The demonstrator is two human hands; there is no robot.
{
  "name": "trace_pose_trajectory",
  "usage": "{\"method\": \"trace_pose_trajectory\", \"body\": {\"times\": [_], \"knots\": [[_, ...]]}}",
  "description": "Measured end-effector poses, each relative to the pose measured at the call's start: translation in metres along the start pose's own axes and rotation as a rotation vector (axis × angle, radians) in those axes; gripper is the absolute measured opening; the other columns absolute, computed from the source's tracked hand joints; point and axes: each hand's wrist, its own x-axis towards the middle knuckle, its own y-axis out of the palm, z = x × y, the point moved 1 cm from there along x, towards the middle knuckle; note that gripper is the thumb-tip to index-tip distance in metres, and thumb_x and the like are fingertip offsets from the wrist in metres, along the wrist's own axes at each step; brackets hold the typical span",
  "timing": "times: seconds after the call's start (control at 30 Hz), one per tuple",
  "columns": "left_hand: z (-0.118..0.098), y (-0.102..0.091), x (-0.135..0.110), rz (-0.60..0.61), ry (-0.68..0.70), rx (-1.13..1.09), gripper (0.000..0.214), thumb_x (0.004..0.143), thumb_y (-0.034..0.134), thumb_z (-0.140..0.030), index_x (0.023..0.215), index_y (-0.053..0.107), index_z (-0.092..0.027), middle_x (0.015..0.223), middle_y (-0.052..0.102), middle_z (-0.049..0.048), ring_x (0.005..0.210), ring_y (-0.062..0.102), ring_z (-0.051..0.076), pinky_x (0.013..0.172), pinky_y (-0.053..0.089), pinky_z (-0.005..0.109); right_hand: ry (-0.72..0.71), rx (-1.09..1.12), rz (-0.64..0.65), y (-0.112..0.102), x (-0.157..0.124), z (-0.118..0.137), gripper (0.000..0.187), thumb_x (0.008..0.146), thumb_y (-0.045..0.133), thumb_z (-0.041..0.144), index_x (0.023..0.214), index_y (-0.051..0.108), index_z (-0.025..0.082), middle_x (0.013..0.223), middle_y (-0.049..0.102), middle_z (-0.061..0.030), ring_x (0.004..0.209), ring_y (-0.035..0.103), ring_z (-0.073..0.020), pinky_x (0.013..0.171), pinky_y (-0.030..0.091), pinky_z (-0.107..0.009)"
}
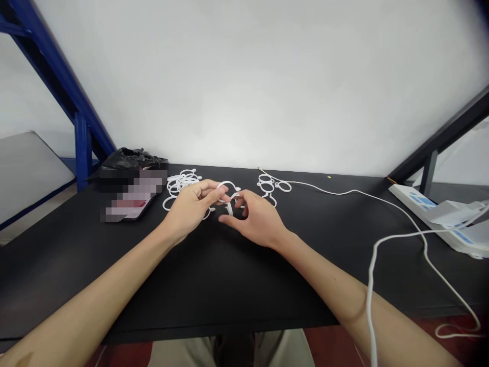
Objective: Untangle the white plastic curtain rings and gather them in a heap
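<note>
Both my hands meet over the middle of a black table (214, 275). My left hand (193, 204) pinches a white looped plastic tie (229, 186) between thumb and forefinger. My right hand (256, 216) has its fingers curled around the lower end of the same tie, with the thumb stretched toward the left. A heap of similar white loops (181, 182) lies just behind my left hand. Another small group of closed white loops (269, 186) lies behind my right hand.
A white cable (382, 239) runs from the table's back edge to the right and down over my right forearm. A white power strip (439, 211) sits at the right edge. A black bag (132, 159) and a blurred flat object (132, 201) lie at the back left.
</note>
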Motion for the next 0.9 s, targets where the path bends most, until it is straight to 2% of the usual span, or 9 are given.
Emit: {"method": "trace_pose_trajectory", "body": {"times": [0.1,0.17,0.3,0.4,0.47,0.57,0.67,0.77,0.9], "knots": [[0.002,0.0,0.001,-0.014,-0.019,-0.035,0.036,0.082,0.066,-0.054,0.096,0.069,-0.021,0.089,0.076,0.0051,0.089,0.068,0.021,0.083,0.051,0.032,0.005,0.064,-0.041,0.001,0.004,-0.002,0.021,0.086,0.063,0.041,0.083,0.061,0.021,0.082,0.068,0.001,0.066,0.057,-0.012,0.062,0.041,-0.026],[0.004,-0.001,0.002,-0.045,-0.019,-0.06,0.036,0.081,0.067,-0.053,0.096,0.069,-0.02,0.089,0.076,0.0048,0.088,0.068,0.02,0.085,0.051,0.033,0.012,0.086,-0.09,-0.003,0.006,-0.005,0.021,0.089,0.059,0.037,0.075,0.061,0.021,0.075,0.067,0.0017,0.064,0.056,-0.0114,0.062,0.04,-0.026],[0.006,-0.002,0.003,-0.071,-0.014,-0.096,0.037,0.08,0.068,-0.053,0.095,0.068,-0.019,0.089,0.075,0.0055,0.084,0.067,0.019,0.086,0.051,0.034,0.078,0.067,-0.196,-0.014,0.011,-0.014,0.022,0.089,0.059,0.041,0.078,0.063,0.022,0.073,0.067,0.0025,0.063,0.055,-0.012,0.062,0.04,-0.026],[0.006,-0.003,0.003,-0.076,-0.023,-0.097,0.037,0.08,0.069,-0.053,0.094,0.068,-0.018,0.088,0.075,0.0058,0.082,0.065,0.018,0.084,0.051,0.034,0.137,-0.029,-0.222,-0.017,0.013,-0.023,0.025,0.089,0.058,0.042,0.075,0.062,0.022,0.073,0.066,0.0023,0.065,0.056,-0.0132,0.062,0.04,-0.028],[0.006,-0.003,0.003,-0.076,-0.028,-0.093,0.038,0.08,0.069,-0.053,0.094,0.068,-0.018,0.089,0.075,0.006,0.082,0.064,0.018,0.084,0.05,0.033,0.151,-0.079,-0.219,-0.018,0.013,-0.028,0.022,0.089,0.059,0.041,0.08,0.064,0.022,0.078,0.067,0.0009,0.069,0.057,-0.0148,0.063,0.042,-0.029],[0.003,-0.004,0.002,-0.063,-0.024,-0.074,0.039,0.08,0.068,-0.054,0.095,0.068,-0.018,0.091,0.075,0.0064,0.082,0.063,0.018,0.083,0.05,0.033,0.072,-0.086,-0.236,-0.018,0.013,-0.028,0.024,0.086,0.063,0.04,0.103,0.066,0.022,0.093,0.067,-0.0034,0.081,0.06,-0.0177,0.07,0.047,-0.031],[0.001,-0.003,0.001,-0.014,-0.032,-0.059,0.04,0.08,0.067,-0.054,0.097,0.068,-0.018,0.092,0.075,0.007,0.079,0.063,0.018,0.081,0.05,0.034,-0.122,0.041,-0.21,-0.017,0.01,-0.02,0.039,0.085,0.066,0.035,0.121,0.059,0.022,0.107,0.066,-0.0061,0.087,0.061,-0.0169,0.077,0.051,-0.032],[0.002,-0.001,0.0,0.098,-0.051,-0.093,0.039,0.081,0.067,-0.054,0.098,0.068,-0.019,0.093,0.075,0.0069,0.08,0.063,0.018,0.08,0.05,0.034,-0.238,0.189,-0.175,-0.016,0.007,-0.01,0.029,0.089,0.063,0.03,0.116,0.061,0.022,0.107,0.069,-0.0047,0.085,0.064,-0.0151,0.077,0.052,-0.03],[0.004,0.001,-0.001,0.151,-0.076,-0.136,0.04,0.081,0.067,-0.052,0.105,0.067,-0.02,0.093,0.074,0.007,0.08,0.063,0.018,0.078,0.05,0.033,-0.17,0.271,-0.225,-0.016,0.006,-0.004,0.011,0.089,0.062,0.031,0.093,0.067,0.022,0.089,0.072,-0.0017,0.077,0.065,-0.0152,0.075,0.052,-0.03]]}}
